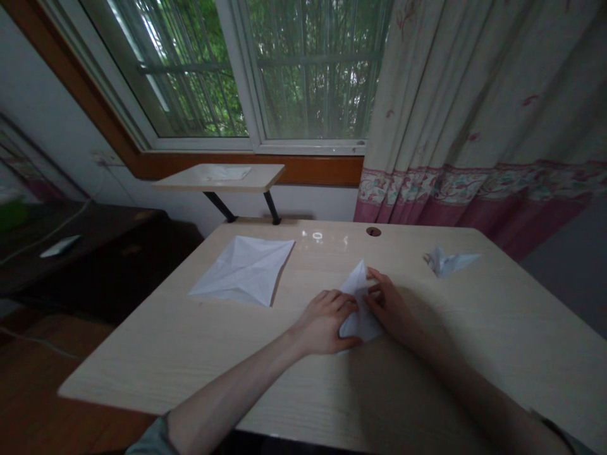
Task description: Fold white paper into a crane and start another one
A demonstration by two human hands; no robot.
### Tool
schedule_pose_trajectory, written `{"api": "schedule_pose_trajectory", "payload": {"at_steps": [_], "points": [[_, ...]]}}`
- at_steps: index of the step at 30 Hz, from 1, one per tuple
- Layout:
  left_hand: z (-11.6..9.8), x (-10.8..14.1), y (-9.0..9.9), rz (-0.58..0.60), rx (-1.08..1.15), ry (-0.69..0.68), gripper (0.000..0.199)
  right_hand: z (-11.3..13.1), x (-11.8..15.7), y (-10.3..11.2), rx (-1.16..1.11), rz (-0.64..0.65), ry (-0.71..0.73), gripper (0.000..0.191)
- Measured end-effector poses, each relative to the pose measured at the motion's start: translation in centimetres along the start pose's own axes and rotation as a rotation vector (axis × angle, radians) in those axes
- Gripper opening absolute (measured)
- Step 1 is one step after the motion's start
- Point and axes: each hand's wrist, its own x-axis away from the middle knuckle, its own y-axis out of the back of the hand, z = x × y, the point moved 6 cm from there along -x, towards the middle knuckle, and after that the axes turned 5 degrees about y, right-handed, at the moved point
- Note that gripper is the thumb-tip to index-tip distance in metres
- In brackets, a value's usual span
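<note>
On the pale counter (165,366) before a barred window (308,69), my left hand (327,322) and right hand (386,303) grip the folded white paper (358,316), right of a creased sheet (241,270).

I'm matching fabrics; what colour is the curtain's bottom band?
Deep pink, best seen in the head view.

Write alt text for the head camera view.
Two bare hands, left and right, press a folded sheet of white paper on a pale desk. An unfolded, creased sheet lies to the left, a small folded paper piece to the right; behind are a window and a curtain.
</note>
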Motion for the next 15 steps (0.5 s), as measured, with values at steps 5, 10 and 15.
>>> {"api": "schedule_pose_trajectory", "payload": {"at_steps": [5, 10, 15], "points": [[0.1, 0.0, -0.2, 0.002, 0.004, -0.008, 0.05, 0.2, -0.2, 0.3, 0.165, -0.057, 0.134, 0.052], [0.7, 0.0, 0.1, -0.006, 0.044, -0.037, 0.043, 0.2, 0.2, 0.1, 0.299, -0.054, 0.22, 0.054], [1.8, 0.0, 0.7, -0.019, 0.142, -0.04, 0.032, 0.1, 0.5, -0.3, 0.341, 0.037, 0.265, 0.045]]}}
